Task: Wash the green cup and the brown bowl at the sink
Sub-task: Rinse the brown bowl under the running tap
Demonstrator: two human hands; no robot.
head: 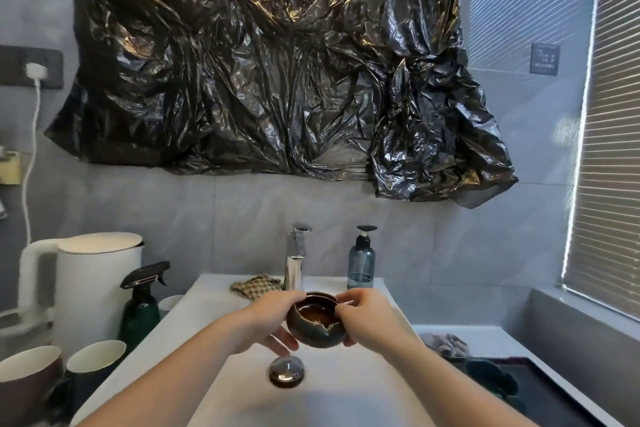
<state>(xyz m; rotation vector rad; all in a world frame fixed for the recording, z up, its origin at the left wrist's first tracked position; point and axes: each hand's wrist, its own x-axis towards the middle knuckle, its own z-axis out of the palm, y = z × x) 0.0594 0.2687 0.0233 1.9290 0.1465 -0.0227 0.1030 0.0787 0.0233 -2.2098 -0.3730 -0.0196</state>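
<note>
Held the brown bowl (317, 322) over the white sink (221, 388), under the faucet (295, 270), above the drain plug (286, 372). My left hand (268, 322) cupped its side, grip clamped; my right hand (363, 317) pinched the rim.

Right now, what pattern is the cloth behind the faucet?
A tan checked pattern on the cloth, head view.

Dark wall plaque (544, 58): white markings, too blurred to read.

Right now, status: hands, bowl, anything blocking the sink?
Left hand and right hand both have a grip on the brown bowl. Bowl held over basin, below faucet. No water seen running. Drain stopper below, nothing blocking.
</note>
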